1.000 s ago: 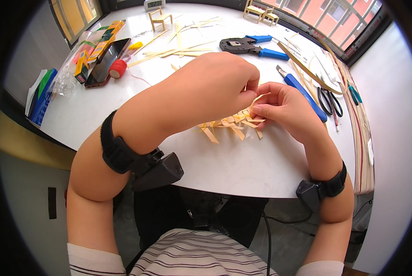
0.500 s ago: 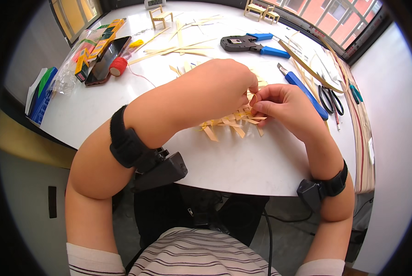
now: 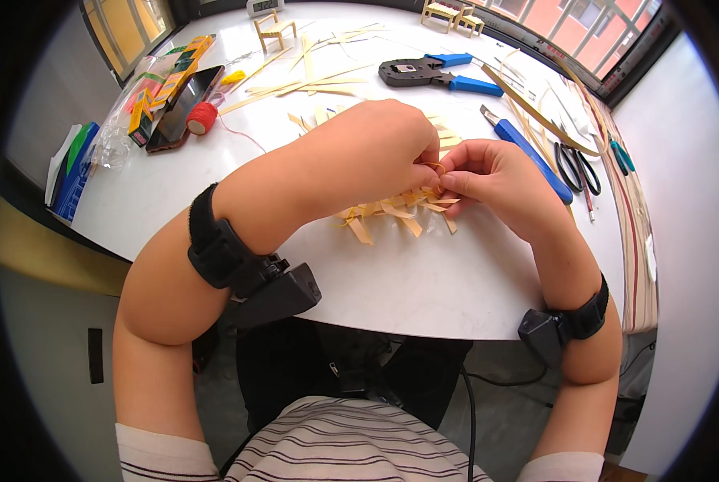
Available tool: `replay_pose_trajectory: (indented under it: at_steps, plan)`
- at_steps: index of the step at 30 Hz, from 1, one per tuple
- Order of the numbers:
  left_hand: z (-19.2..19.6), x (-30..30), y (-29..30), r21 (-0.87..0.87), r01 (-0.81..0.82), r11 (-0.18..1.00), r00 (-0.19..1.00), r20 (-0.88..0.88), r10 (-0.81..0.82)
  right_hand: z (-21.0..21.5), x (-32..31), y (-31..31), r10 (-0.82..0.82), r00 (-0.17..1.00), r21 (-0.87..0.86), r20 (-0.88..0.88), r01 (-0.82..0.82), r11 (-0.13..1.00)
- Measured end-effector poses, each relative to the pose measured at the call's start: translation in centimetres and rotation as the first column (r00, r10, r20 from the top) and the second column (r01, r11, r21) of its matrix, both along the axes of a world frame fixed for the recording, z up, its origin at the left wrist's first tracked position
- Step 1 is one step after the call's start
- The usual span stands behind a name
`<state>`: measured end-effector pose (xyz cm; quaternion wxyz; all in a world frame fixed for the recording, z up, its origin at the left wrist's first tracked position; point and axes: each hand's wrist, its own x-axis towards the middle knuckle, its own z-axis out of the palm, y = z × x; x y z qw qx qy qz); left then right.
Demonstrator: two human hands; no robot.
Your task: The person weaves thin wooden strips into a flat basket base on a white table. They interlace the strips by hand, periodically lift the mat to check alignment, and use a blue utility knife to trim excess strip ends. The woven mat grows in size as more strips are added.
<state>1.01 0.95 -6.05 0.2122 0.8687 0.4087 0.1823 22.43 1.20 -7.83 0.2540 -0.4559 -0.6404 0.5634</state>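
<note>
A small woven piece of pale bamboo-like strips (image 3: 406, 226) lies on the table under my hands, its loose strip ends sticking out toward me. My left hand (image 3: 403, 145) reaches across it with the fingers bent down and pinched. A thin yellow-orange strand (image 3: 434, 165) curves between the fingertips of both hands. My right hand (image 3: 488, 173) meets it from the right, thumb and forefinger closed on the strand, other fingers curled beside the weave. The left hand and forearm cover much of the woven piece.
Blue-handled crimping pliers (image 3: 439, 74), a blue utility knife (image 3: 528, 153) and black scissors (image 3: 576, 167) lie beyond and right of my hands. Loose strips (image 3: 315, 85) spread at the back. A red thread spool (image 3: 202, 119) sits beside a phone (image 3: 184, 108). Tiny chairs (image 3: 275, 32) stand far off.
My fingertips have shifted slightly at the weave, and the strand between them now shows as a thin curve instead of a wider loop. The whole view has moved a little.
</note>
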Motion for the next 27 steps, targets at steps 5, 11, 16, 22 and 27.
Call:
replay_pose_trajectory:
  at_steps: [5, 11, 16, 22, 27]
  plan:
    - [-0.5, 0.2, 0.4, 0.021, -0.013, 1.0, 1.0, 0.019, 0.012, 0.0, 0.0, 0.1, -0.003, 1.0, -0.016, -0.004, 0.003, 1.0]
    - [-0.2, 0.3, 0.2, 0.002, -0.036, 0.999, 0.999, -0.021, 0.036, 0.1, 0.1, 0.1, -0.001, 1.0, -0.037, -0.029, 0.0, 0.999]
    - [-0.4, 0.3, 0.0, 0.036, -0.029, 0.999, 0.999, -0.017, 0.03, 0.4, -0.2, -0.3, -0.024, 1.0, -0.031, -0.014, 0.023, 0.999]
    - [-0.6, 0.4, -0.3, 0.032, 0.004, 0.999, 1.0, 0.023, -0.005, 1.1, -0.2, -0.5, -0.027, 1.0, -0.036, 0.01, 0.027, 0.999]
    - [-0.1, 0.3, -0.3, 0.004, 0.003, 1.0, 1.0, -0.018, -0.003, 0.9, -0.2, -0.4, -0.03, 1.0, -0.027, 0.008, 0.03, 0.999]
